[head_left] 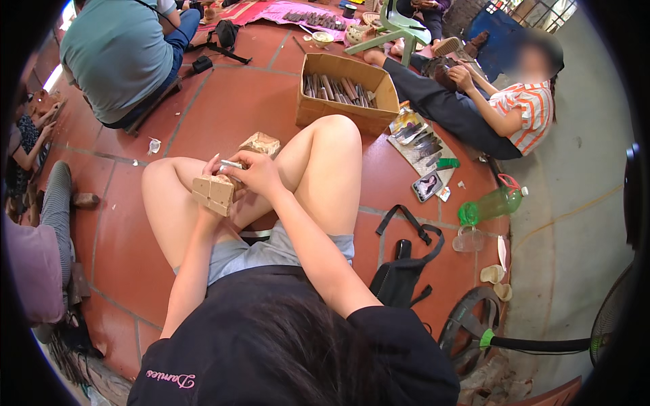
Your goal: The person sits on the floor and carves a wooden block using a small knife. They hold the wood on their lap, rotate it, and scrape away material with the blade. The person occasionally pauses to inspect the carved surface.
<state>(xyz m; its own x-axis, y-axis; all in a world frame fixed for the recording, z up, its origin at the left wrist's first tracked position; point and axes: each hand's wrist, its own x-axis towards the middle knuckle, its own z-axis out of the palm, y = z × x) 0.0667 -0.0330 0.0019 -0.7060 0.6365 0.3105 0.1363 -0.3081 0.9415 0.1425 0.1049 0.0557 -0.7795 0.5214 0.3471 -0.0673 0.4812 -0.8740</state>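
A pale carved wood piece [213, 192] is held over my lap, its flat, block-like end toward me. Its rougher far end [261, 143] shows beyond my fingers, between my raised knees. My left hand [212, 166] is closed round the wood from the left, and the block partly hides its palm. From the right, my right hand [258, 173] bends over the middle of the wood with its fingers closed. A small grey thing [233, 164] shows at the right fingertips, too small to name.
Ahead stands a cardboard box [349, 120] of chisel-like tools. Right of it lie a board with more tools [421, 145], a phone [428, 185], a green bottle [493, 205] and a black bag [398, 281]. A fan [606, 318] is at right. Several people sit around.
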